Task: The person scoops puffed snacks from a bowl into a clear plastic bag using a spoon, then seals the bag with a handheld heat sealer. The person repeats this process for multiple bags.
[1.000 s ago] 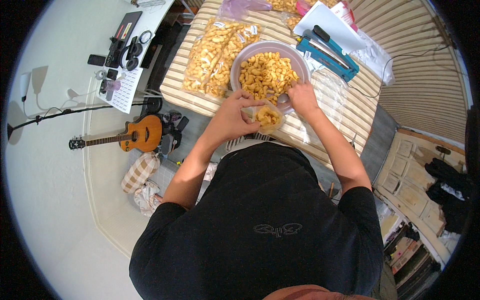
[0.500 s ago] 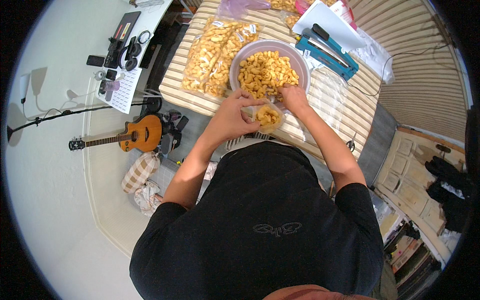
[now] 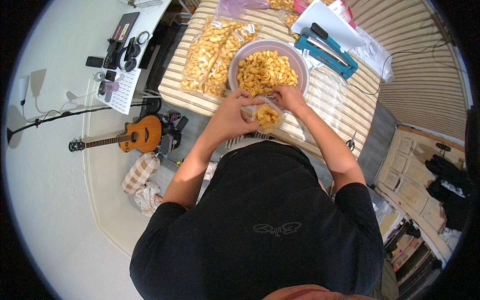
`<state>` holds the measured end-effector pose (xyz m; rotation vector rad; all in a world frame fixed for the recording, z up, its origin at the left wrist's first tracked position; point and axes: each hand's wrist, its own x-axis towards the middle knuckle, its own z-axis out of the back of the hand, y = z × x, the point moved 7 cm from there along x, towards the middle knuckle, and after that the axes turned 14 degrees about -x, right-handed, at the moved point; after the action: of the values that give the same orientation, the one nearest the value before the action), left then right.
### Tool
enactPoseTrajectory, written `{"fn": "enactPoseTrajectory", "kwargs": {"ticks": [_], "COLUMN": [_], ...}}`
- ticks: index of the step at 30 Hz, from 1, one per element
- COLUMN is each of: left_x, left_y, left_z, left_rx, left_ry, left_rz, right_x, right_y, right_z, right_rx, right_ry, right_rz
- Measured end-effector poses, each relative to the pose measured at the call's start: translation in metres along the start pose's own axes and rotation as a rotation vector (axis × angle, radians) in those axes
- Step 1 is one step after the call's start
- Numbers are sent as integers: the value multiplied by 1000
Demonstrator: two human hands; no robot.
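Observation:
My left hand (image 3: 234,115) grips a small clear plastic bag (image 3: 274,126) by its side, thumb and fingers bent around it. Curled yellow snack pieces (image 3: 266,114) lie inside the bag. Just beyond it stands a pale round basin (image 3: 303,75) heaped with the same kind of curled snacks (image 3: 267,72). My right hand (image 3: 290,99) is at the basin's near rim, right beside the bag's mouth. Its fingers are bent together, and whatever they hold is too small to make out.
Filled snack bags (image 3: 207,55) lie left of the basin. To its right are a blue bag sealer (image 3: 327,52), white paper (image 3: 327,22), flat clear bags (image 3: 325,95) and scissors (image 3: 351,142) near the table edge. A guitar (image 3: 142,134) leans at the left.
My right hand has shifted slightly left along the basin's near rim, closer to the bag's mouth. My left hand and the bag stay in place.

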<state>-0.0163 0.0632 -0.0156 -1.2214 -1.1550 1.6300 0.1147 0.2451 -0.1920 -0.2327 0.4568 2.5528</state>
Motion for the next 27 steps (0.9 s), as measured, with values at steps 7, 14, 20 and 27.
{"fn": "enactPoseTrajectory", "kwargs": {"ticks": [7, 14, 20, 27], "left_x": [0, 1, 2, 2], "left_y": [7, 6, 7, 11], "left_z": [1, 2, 1, 3], "left_rx": [-19, 2, 1, -19], "left_ry": [2, 11, 3, -9], "left_rz": [11, -4, -4, 23], "right_x": [-5, -24, -50, -79], "right_y": [10, 12, 30, 63], "right_z": [54, 130, 197, 230], "right_rx": [64, 36, -55, -69], "right_ry": [-37, -107, -257, -374], "right_rz": [35, -1, 44, 257]}}
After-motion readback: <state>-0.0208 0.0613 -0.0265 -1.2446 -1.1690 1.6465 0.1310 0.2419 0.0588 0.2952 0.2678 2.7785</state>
